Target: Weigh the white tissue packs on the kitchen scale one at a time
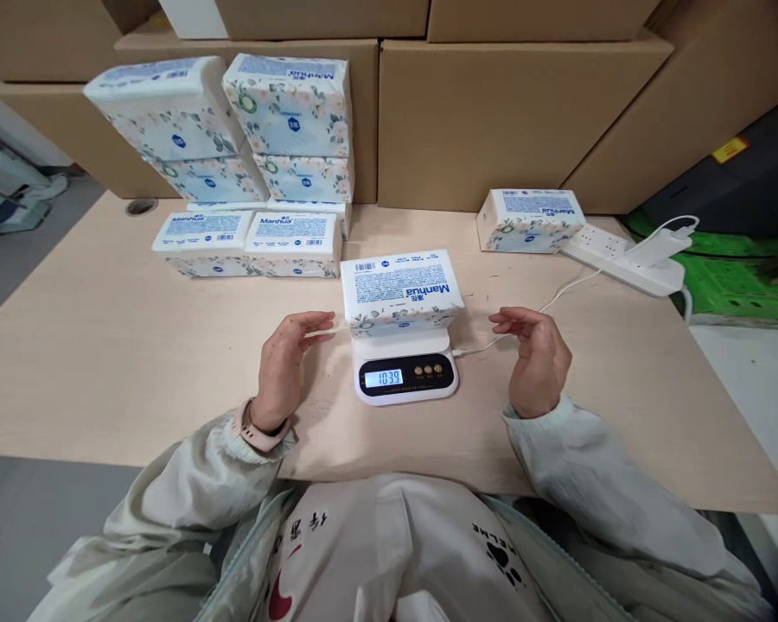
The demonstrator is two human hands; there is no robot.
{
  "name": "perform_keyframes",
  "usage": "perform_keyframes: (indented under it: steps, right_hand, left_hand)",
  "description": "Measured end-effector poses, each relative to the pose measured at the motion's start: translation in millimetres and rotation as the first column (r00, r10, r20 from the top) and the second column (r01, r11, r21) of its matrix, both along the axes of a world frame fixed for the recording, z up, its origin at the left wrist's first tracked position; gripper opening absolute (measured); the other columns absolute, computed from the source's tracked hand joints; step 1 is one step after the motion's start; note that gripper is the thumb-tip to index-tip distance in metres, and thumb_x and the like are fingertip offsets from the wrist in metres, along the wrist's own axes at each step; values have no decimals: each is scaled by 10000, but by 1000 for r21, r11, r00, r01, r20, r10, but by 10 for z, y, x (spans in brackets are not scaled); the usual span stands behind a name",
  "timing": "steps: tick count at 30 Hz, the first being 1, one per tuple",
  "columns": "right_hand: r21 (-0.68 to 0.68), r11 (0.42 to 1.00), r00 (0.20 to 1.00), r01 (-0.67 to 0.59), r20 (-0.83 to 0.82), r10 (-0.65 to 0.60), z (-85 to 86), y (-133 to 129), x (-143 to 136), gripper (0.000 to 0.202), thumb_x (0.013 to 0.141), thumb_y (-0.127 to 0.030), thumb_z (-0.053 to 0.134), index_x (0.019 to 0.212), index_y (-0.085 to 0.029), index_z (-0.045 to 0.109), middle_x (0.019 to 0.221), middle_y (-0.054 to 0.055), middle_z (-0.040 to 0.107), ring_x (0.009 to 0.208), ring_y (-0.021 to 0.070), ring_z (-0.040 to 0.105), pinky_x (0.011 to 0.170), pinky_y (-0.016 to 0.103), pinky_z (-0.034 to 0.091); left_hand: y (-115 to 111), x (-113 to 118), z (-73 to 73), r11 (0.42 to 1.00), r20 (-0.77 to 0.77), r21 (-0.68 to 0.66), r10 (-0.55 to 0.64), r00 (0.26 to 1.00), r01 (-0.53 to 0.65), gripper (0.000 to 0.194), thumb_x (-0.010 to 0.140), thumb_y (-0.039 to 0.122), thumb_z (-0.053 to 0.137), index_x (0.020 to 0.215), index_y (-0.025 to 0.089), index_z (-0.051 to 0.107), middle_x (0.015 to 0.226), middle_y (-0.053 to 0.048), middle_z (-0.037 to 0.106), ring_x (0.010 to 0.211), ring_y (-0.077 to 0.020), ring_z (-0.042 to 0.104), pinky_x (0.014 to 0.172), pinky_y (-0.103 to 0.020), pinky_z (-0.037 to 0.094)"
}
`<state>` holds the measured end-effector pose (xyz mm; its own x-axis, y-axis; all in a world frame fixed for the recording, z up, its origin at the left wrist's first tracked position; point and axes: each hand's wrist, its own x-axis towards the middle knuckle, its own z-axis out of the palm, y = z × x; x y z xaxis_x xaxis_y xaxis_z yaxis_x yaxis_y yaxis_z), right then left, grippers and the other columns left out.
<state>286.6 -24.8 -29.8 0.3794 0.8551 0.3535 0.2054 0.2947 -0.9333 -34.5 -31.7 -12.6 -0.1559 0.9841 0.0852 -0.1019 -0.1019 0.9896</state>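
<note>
A pack of tissues (402, 294) in white, blue and floral wrapping rests on a white digital scale (405, 380), whose lit display reads 103.9. My left hand (289, 363) is to the left of the pack, fingers extended toward it and not touching it. On the other side, my right hand (535, 358) is held farther off, its fingers also stretched out and apart from the pack. Neither hand holds anything. A pink watch band (259, 428) circles my left wrist.
Several similar tissue packs (291, 121) are stacked at the back left, and a single pack (530, 220) stands at the back right. Beside it lies a white power strip (626, 257) with a cable (570, 283) to the scale. Cardboard boxes (480, 121) line the table's (136, 363) far edge.
</note>
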Motion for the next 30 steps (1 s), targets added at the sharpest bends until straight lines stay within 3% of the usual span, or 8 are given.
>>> perform_keyframes:
  steps: [30]
  right_hand:
    - [14, 1000, 1000, -16, -7, 16, -16, 12, -10, 457, 1058, -583, 503, 1037, -225, 787, 971, 75, 798, 864, 236, 693, 843, 455, 549]
  left_hand:
    - [-5, -2, 29, 1000, -1, 1, -11, 1000, 11, 500, 971, 661, 649, 1089, 196, 792, 1209, -136, 782, 1090, -265, 739, 979, -429, 619]
